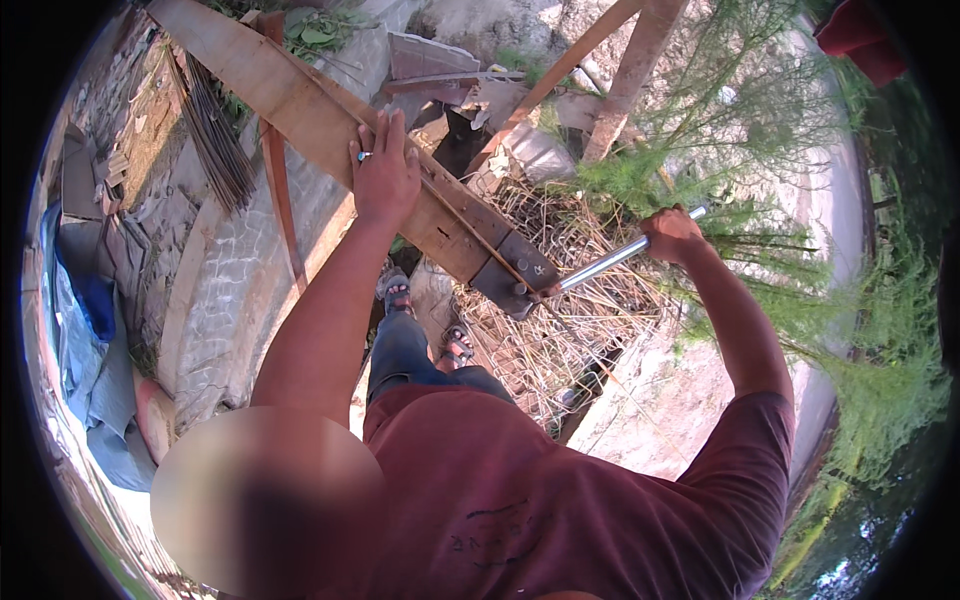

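A long brown beam (290, 100) with a rusty-looking surface slants from the upper left down to the centre. A dark plate (498, 285) with round bolt heads (522, 265) covers its lower end. My left hand (388, 185), wearing a ring, lies on the beam's upper face with fingers stretched out. My right hand (672, 236) is wrapped around a shiny metal bar (604, 263), close to its upper right end. The bar's other end meets the plate's tip; how the two join is too small to tell.
Dry sticks and straw (590, 250) lie under the plate. Feathery green branches (720, 170) hang around my right arm. Rusty posts (635, 75) stand beyond the beam, and a bundle of thin rods (215, 135) lies left. My sandalled feet (457, 345) are below the beam, and a blue tarp (80, 340) lies far left.
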The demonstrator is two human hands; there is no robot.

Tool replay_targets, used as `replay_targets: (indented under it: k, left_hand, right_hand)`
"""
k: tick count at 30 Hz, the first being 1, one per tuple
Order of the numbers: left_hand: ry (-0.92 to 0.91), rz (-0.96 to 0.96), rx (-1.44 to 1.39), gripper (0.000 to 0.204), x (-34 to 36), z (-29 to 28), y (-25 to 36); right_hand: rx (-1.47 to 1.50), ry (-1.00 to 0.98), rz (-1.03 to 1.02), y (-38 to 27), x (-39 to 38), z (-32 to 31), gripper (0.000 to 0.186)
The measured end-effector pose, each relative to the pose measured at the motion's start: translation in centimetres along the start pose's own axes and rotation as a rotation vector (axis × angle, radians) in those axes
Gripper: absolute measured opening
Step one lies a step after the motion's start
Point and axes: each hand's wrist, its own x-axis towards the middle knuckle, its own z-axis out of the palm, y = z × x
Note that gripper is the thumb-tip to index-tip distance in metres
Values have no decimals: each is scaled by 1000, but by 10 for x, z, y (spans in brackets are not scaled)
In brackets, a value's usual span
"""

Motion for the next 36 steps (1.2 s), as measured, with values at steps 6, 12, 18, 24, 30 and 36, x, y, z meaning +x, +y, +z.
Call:
replay_targets:
  k: [6,12,18,24,30,36]
  left_hand:
    - [8,-24,-7,67,0,-1,-1]
    - [65,-53,-47,71,2,0,5]
    - [-61,-53,167,67,2,0,9]
    - [-102,-33,219,67,3,7,5]
    - [-146,-39,213,68,6,4,0]
    - [105,39,-193,53,-16,-5,7]
  right_hand:
    - [111,109,49,0,-17,13,8]
    - [143,89,127,-10,-18,10,13]
    - [198,182,139,-12,-33,29,21]
    - [358,253,245,-30,-61,55,15]
    - [395,370,277,-41,-71,74,14]
    - [380,305,214,-34,-62,62,16]
